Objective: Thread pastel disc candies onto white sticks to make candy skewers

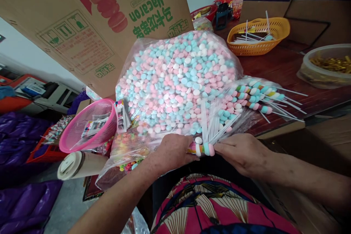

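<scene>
Lap: patterned pink cloth (208, 204) lies nearest the camera, just below both hands.
Left hand: left hand (172, 151) is curled, fingertips pinched on the near-left end of the candy skewer (203, 149).
Right hand: right hand (242, 153) has its fingers closed lightly on the skewer's right end, touching the pink piece.
Skewer place: between the two hands, just in front of the candy bag (178, 80), at its near edge.
Skewer axis: long axis runs left to right across the view; which end carries the stick I cannot tell.
Nearer hand: both touch it, about equally.
Loose sticks: white sticks (216, 124) fan up from the skewer toward the bag.
Finished skewers: threaded sticks (257, 97) lie right of the bag, stems pointing right.
Baskets: pink basket (90, 124) left of the bag; orange basket (260, 36) behind it to the right.
</scene>
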`<act>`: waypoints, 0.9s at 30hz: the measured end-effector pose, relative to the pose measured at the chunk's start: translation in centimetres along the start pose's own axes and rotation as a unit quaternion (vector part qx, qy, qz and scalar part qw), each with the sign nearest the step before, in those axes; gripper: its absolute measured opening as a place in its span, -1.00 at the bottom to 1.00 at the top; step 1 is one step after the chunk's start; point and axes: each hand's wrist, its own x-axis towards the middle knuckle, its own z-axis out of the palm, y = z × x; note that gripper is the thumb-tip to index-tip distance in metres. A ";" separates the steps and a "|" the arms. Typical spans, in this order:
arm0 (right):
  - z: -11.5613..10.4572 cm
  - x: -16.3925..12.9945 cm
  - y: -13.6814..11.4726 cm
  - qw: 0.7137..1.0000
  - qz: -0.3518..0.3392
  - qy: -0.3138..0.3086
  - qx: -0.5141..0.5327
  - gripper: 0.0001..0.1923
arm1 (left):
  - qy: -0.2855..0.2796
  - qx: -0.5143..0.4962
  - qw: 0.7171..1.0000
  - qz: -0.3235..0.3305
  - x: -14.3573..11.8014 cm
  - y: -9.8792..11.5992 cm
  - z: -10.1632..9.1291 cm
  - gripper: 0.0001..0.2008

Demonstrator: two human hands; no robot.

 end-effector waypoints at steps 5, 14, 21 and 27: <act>1.9 1.5 -1.2 0.957 0.154 -0.026 0.243 -0.66 | 0.047 0.164 0.984 0.060 0.8 1.4 1.1 -0.80; 1.4 0.8 0.1 0.985 0.111 -0.032 0.128 -0.70 | -0.051 0.045 0.996 0.053 -0.7 -1.1 -0.9 -0.47; 0.0 1.7 0.3 0.885 0.234 -0.122 0.383 -0.59 | 0.208 0.253 0.944 0.036 -1.6 0.2 0.4 -0.70; 0.6 1.5 0.3 0.949 0.177 -0.022 0.261 -0.62 | 0.101 0.154 0.983 0.004 -2.4 -0.1 -1.5 -0.50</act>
